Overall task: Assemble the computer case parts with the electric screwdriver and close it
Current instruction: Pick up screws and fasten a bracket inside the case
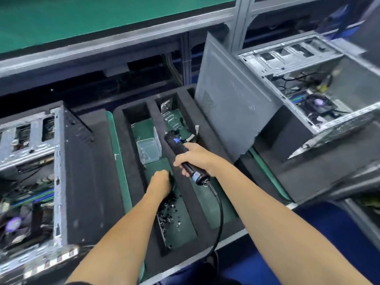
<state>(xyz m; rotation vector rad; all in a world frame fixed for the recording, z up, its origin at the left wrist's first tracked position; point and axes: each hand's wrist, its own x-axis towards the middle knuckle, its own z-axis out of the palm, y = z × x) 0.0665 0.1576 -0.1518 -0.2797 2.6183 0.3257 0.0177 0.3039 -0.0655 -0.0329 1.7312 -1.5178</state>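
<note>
From my feed, the black foam tray fills the middle of the table, running from the near edge back toward the rear rail. Its long compartments show green mat at the bottom. The free room is narrow: an open computer case crowds the tray's left side, and a second open case sits at the table's right side. A grey side panel leans upright between the tray and that right case, touching the tray's far right corner. Above the rear of the table I see a shelf with green matting on a grey metal frame.

I cannot read any brand, label or lettering; a small blue-lit spot on the tool is too blurred to make out.

My right hand is wrapped around the black electric screwdriver, which is tilted over the tray's right compartment with its tip pointing away from me and its black cable trailing back over the near edge. My left hand is down in the tray's middle compartment, fingers curled into a scatter of small dark screws; whether it pinches any I cannot tell. A clear plastic box sits just beyond that hand in the same compartment.
</note>
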